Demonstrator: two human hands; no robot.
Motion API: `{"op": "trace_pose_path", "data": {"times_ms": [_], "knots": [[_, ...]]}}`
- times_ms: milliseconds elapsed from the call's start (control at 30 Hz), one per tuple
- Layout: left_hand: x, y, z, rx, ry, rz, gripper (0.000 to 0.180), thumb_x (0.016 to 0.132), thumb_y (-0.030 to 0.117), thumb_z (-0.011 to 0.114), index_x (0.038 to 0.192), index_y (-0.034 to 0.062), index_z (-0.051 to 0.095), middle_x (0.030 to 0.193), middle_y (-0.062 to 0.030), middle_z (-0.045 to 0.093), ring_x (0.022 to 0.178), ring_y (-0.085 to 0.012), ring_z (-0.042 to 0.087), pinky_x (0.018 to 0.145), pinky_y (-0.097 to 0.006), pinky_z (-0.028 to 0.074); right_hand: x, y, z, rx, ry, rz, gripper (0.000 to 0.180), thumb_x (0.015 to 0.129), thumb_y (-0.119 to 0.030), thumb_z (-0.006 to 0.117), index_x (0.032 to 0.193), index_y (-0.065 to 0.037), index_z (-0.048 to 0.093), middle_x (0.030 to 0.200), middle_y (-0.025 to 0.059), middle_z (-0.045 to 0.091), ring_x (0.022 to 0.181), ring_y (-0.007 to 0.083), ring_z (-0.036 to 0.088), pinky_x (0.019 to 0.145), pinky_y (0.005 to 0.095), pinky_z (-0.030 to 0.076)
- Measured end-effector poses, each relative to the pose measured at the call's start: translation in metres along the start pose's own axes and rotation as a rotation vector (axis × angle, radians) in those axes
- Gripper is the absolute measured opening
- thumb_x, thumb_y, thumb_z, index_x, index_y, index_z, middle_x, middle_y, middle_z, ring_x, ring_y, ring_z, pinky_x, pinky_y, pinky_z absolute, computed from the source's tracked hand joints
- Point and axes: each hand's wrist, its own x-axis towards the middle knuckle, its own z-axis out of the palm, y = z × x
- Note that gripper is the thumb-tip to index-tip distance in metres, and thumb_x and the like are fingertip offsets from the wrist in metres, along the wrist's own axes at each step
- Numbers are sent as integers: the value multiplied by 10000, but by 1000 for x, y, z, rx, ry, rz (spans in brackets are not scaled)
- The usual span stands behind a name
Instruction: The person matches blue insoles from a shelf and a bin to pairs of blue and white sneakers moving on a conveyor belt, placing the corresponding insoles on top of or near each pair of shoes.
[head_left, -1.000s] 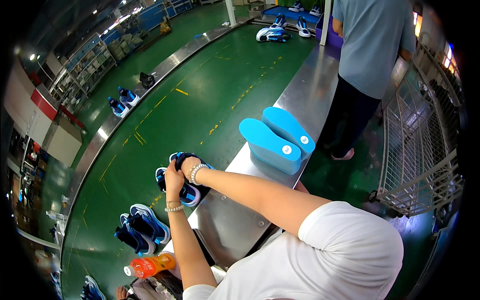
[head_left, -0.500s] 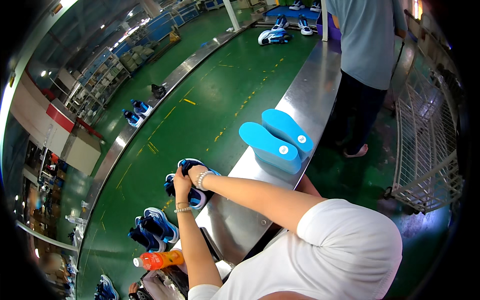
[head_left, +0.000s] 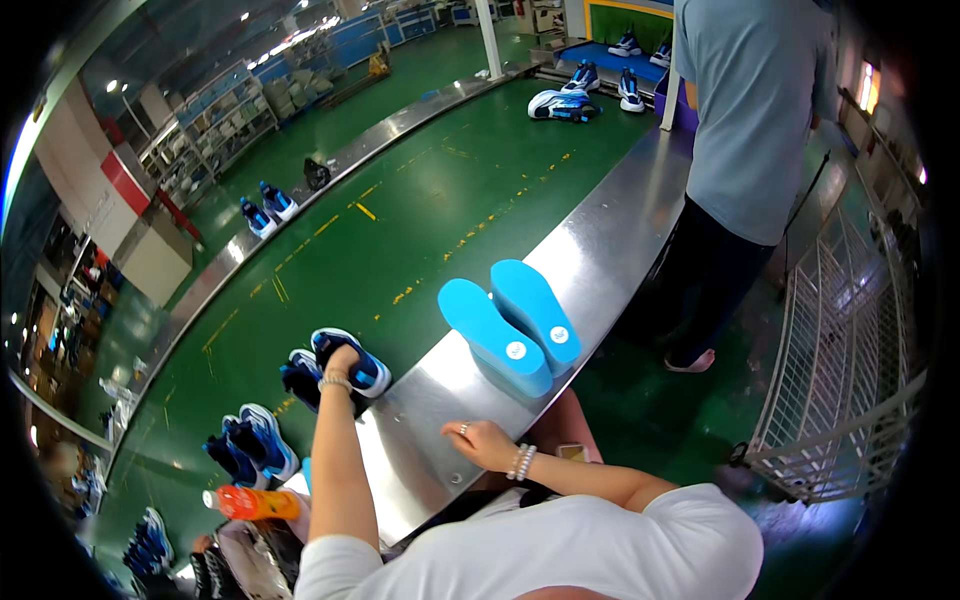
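Observation:
My left hand (head_left: 343,361) reaches into the opening of a blue and white sneaker (head_left: 366,374) on the green belt. Its fingers are hidden inside the shoe. Close beside that one stands a second, similar sneaker (head_left: 300,378), partly covered. My right hand (head_left: 484,445) hovers over the near edge of the metal ledge (head_left: 415,450), its fingers curled in and nothing visible in them. Beyond it, two stacks of bright blue insoles (head_left: 495,340) (head_left: 537,312) rest side by side on the ledge, each top one bearing a round white sticker.
An orange drink bottle (head_left: 250,503) lies near my left forearm. More sneakers (head_left: 262,440) stand on the belt to the left, and others (head_left: 563,105) at its far end. A person in a grey shirt (head_left: 750,120) stands right of the ledge, near a wire cart (head_left: 830,400).
My right hand has left the sneaker and drawn back toward me over the ledge. My left hand has gone into the shoe. The whole view has shifted somewhat.

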Motion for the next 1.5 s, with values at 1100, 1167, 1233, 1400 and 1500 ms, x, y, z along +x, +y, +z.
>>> {"op": "trace_pose_path", "data": {"times_ms": [1100, 1167, 1233, 1400, 1500], "knots": [[-152, 95, -80, -1061, 763, 54, 281, 880, 193, 427, 1083, 21, 518, 946, -105, 556, 872, -195, 534, 764, -278, 419, -25, -28, -118, 88, 593, -365, 148, 829, -71, 437, 836, -33, 579, 677, 82, 582, 621, 182, 561, 592, 283, 430], [-175, 144, -63, -1691, 369, -20, 480, 897, 382, 388, 1268, 84, 336, 1242, -94, 382, 1120, -235, 407, 917, -368, 360, -12, -27, -158, 122, 871, 6, 224, 869, -162, 426, 876, 13, 566, 766, 107, 590, 752, 201, 577, 705, 298, 453], [-202, 205, -71, -2006, 6, 9, 651, 883, 475, 346, 1370, 132, 84, 1412, -107, 106, 1301, -277, 129, 1043, -406, 176, 13, 25, -176, 367, 878, 119, 272, 873, -226, 440, 1012, -11, 534, 954, 112, 579, 870, 181, 545, 754, 294, 430], [-168, 279, -50, -2453, -10, -22, 572, 916, 413, 259, 1363, 115, 64, 1392, -93, 149, 1285, -215, 165, 1038, -335, 184, 41, 96, -174, 789, 364, 463, 537, 894, -410, 354, 1242, -1, 374, 1234, 138, 434, 1136, 230, 409, 961, 315, 300], [-151, 302, -61, -2516, -57, -150, 542, 905, 480, 240, 1228, 61, 359, 1216, -77, 447, 1111, -192, 430, 965, -340, 329, 42, 79, -176, 845, 246, 316, 504, 913, -394, 344, 1249, -20, 381, 1237, 72, 435, 1139, 162, 398, 961, 296, 300]]}}
